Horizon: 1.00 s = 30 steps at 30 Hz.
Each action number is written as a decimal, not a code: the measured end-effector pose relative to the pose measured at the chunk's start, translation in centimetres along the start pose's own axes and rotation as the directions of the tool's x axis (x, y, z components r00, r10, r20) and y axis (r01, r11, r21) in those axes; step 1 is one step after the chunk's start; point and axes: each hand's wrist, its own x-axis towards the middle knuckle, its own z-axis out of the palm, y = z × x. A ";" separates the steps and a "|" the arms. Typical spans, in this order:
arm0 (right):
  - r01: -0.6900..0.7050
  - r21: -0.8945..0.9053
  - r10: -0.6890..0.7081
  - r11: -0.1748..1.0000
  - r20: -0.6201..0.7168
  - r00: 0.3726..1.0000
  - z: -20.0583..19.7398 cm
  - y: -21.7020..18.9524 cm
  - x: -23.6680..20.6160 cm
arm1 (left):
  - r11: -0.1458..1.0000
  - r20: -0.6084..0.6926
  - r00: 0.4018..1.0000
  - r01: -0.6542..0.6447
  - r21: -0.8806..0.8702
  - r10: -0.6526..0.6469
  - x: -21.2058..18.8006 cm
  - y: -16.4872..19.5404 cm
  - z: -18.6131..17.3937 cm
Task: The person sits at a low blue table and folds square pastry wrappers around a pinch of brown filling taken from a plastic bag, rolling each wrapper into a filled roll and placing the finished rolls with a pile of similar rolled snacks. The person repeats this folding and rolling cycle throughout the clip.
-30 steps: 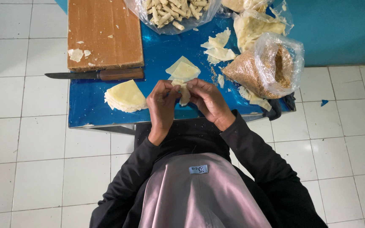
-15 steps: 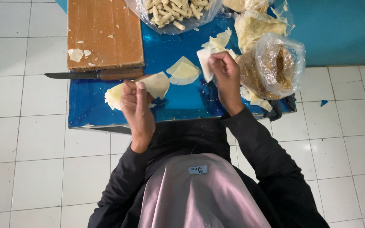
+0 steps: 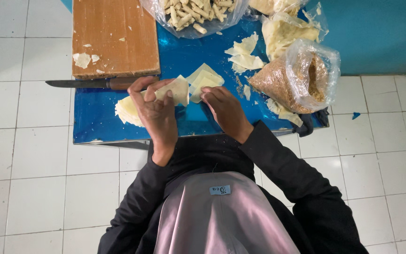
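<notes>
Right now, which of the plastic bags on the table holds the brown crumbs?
The bag of brown crumbs at the table's right edge, nearest the right hand. The bag of rolled sticks sits at the top centre.

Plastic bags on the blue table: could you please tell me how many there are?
3: rolled-sticks bag at the top centre, pale-sheets bag at the top right, brown-crumbs bag at the right edge. Others may lie outside the frame.

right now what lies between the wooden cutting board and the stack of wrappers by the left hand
In the head view, a knife lies between the cutting board and the wrapper stack, flat on the blue table.
</notes>
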 end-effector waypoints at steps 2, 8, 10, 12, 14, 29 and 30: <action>-0.032 0.071 0.032 0.997 0.002 0.999 -0.3 0.0 -0.1 | 1.000 0.023 0.999 -0.023 -0.013 0.023 -0.1 -0.1 0.4; -0.527 0.757 0.455 0.386 0.341 0.823 -1.1 1.8 0.3 | 0.957 0.062 0.995 0.088 -0.276 -0.074 -0.8 -2.1 2.2; -0.553 0.793 0.463 0.255 0.402 0.790 -1.1 2.3 0.6 | 0.994 0.060 0.997 0.052 -0.096 -0.047 -0.9 -2.8 2.8; -0.628 0.574 0.558 0.526 0.325 0.764 -1.1 2.5 0.7 | 0.942 0.061 0.996 -0.087 0.323 0.071 -1.0 -3.2 3.0; -0.568 0.420 0.533 0.708 0.210 0.820 -1.2 2.4 0.7 | 0.917 0.088 0.996 -0.024 0.398 -0.012 -1.0 -3.5 2.9; -0.192 -0.036 0.191 0.981 -0.023 0.981 -0.9 1.1 1.0 | 0.466 0.444 0.887 -0.448 0.763 0.125 -1.7 -3.6 2.6; -0.187 -0.032 0.187 0.982 -0.026 0.982 -0.9 1.1 0.9 | 0.437 0.481 0.866 -0.489 0.755 0.137 -2.1 -3.6 2.5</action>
